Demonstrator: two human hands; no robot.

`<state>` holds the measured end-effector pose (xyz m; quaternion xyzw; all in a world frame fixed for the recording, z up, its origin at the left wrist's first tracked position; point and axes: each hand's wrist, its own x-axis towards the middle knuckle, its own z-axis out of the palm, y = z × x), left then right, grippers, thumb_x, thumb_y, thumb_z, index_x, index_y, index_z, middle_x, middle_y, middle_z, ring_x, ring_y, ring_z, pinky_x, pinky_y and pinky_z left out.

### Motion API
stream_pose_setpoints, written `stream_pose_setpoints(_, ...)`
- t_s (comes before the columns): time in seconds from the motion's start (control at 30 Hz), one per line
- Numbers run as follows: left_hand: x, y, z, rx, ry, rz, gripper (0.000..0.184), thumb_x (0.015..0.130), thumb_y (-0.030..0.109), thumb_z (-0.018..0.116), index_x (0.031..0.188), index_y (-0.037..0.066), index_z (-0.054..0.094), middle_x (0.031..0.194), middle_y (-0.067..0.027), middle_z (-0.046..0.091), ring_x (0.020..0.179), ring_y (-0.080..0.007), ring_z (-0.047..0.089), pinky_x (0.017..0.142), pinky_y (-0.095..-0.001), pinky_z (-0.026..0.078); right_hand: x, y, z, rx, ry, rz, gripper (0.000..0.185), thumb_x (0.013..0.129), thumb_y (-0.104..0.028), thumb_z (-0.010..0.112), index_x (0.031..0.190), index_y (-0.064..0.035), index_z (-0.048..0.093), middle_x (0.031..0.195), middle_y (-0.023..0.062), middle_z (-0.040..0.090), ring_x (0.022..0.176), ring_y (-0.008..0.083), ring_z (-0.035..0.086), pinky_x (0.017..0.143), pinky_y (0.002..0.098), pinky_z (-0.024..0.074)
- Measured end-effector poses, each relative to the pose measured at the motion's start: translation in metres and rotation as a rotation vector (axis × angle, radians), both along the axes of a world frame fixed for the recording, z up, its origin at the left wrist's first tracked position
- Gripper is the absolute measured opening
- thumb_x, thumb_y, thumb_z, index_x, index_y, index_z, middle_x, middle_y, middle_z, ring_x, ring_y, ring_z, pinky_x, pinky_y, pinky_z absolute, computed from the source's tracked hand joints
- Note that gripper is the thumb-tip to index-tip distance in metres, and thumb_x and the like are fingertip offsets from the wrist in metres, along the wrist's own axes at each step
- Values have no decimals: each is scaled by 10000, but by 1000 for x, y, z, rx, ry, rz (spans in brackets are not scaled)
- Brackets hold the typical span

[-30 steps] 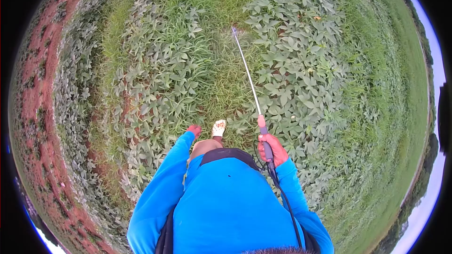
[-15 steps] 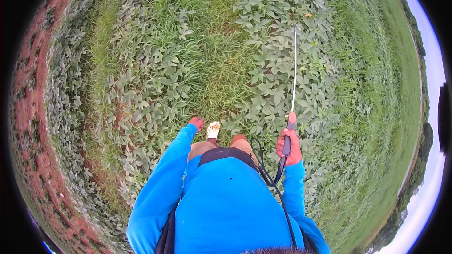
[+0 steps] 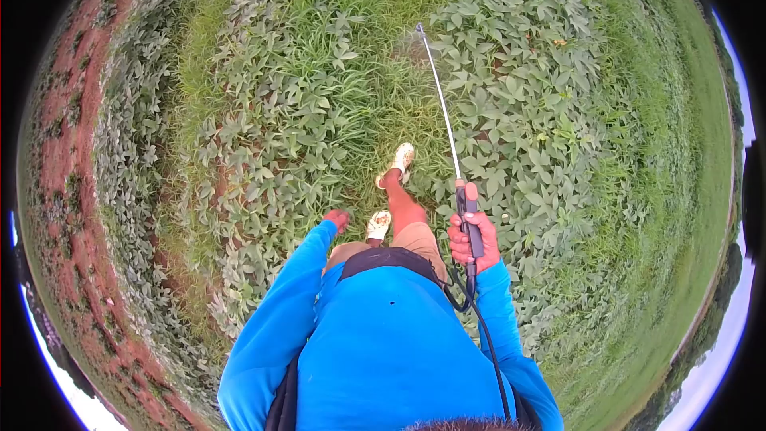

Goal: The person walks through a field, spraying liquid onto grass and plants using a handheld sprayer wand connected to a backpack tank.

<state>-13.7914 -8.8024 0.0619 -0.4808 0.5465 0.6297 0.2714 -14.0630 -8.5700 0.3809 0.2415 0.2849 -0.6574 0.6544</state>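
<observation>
My right hand [image 3: 475, 240] is wrapped round the dark handle of a spray wand [image 3: 441, 100]. The thin metal tube points forward and slightly left, and a faint mist shows around its tip, over the grass strip. A black hose [image 3: 494, 355] runs from the handle down along my blue shirt. My left hand [image 3: 337, 219] hangs near my left thigh, away from the wand; its fingers are too small and blurred to make out what, if anything, they hold.
Leafy green crop rows [image 3: 279, 128] [image 3: 527, 136] stand on both sides of a grassy strip [image 3: 399, 108]. My two light shoes [image 3: 404, 156] [image 3: 379, 225] are on the strip. Reddish soil [image 3: 68, 168] lies far left, trees [image 3: 702, 327] far right.
The wand has swung from over the right crop row back left to the grass strip, with mist at its tip now. One leg has stepped forward.
</observation>
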Motion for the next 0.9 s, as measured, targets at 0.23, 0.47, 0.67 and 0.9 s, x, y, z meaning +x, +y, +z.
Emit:
stream_pose_setpoints(0.23, -34, -37, 4, 42, -42, 107, 241, 801, 275, 548, 912, 65, 591, 717, -56, 577, 474, -138, 501, 376, -286, 372, -52, -62, -17, -201, -270, 105, 222, 836, -295, 522, 873, -90, 445, 608, 5, 362, 390, 101, 313, 330, 244, 310)
stream_pose_setpoints(0.47, -117, -101, 3, -12, 75, 150, 220, 817, 295, 528, 833, 84, 593, 630, -20, 563, 450, -123, 488, 377, -270, 368, -117, -143, -13, -400, -367, 351, 253, 828, -301, 525, 910, -93, 406, 621, -4, 332, 409, 76, 300, 331, 220, 269)
stream_pose_setpoints(0.67, -215, -153, 36, -175, 88, 101, 256, 826, 310, 515, 827, 68, 601, 650, -24, 578, 485, -117, 494, 427, -272, 391, -167, -188, 4, -230, -75, 511, 226, 835, -265, 531, 937, -97, 421, 628, 2, 376, 425, 69, 320, 343, 217, 274)
stream_pose_setpoints(0.9, -255, -174, 42, -197, 188, -35, 321, 829, 355, 516, 916, 58, 601, 737, -31, 613, 569, -125, 540, 506, -283, 434, -188, -188, 10, 41, 197, 386, 174, 832, -207, 554, 900, -97, 437, 602, 9, 423, 413, 64, 351, 344, 210, 285)
